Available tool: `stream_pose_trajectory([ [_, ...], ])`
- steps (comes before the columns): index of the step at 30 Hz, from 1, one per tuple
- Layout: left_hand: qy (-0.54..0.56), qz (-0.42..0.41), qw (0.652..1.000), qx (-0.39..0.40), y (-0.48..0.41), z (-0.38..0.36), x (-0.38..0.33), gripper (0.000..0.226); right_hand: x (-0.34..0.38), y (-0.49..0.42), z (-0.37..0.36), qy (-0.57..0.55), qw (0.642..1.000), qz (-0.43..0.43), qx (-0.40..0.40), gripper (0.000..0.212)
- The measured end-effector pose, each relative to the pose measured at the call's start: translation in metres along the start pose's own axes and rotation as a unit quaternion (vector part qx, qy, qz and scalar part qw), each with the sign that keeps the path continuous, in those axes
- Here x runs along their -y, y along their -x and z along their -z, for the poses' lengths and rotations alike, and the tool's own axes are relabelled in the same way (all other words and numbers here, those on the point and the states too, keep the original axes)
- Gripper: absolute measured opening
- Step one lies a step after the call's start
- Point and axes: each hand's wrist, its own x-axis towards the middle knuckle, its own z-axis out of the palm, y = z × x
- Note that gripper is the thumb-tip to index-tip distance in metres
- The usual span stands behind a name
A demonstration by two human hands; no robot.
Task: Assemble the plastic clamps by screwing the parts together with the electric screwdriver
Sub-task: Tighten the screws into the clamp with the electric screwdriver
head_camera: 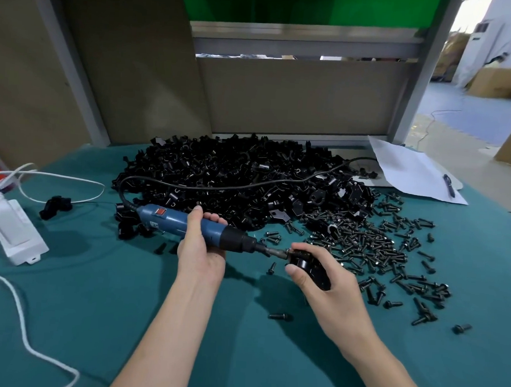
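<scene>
- Left hand (200,249) is wrapped round the blue screwdriver (186,222), which lies nearly level with its tip pointing right
- Right hand (324,276) grips a black clamp (312,267) just above the green cloth (239,342)
- The bit meets the clamp's left side; a screw seems to sit there, though it's too dark to be sure
- Heap of clamp parts (234,177) behind the hands, with the tool's cord over it
- Loose screws (373,248) to the right
- Paper (411,170) and pen (449,184) far right; white box (15,232) at left

Factory workbench (92,297): heaped clamp parts (234,177), screws (364,245)
</scene>
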Motion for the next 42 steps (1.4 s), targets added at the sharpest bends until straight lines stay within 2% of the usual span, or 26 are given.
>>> stream_pose_trajectory([
  [9, 0.041, 0.019, 0.999, -0.001, 0.0044, -0.0006, -0.0047, 0.016, 0.0037, -0.0005, -0.0005, -0.031, 0.999, -0.016, -0.003, 0.032],
  [23, 0.019, 0.011, 1.0, 0.002, 0.0077, -0.0024, -0.0011, 0.014, 0.0025, 0.001, 0.0035, 0.01, 1.0, 0.011, 0.002, 0.027],
  [42, 0.011, 0.011, 1.0, 0.006, 0.0077, -0.0038, 0.0015, 0.013, -0.0011, -0.0018, 0.0027, -0.015, 1.0, -0.018, -0.002, 0.029],
])
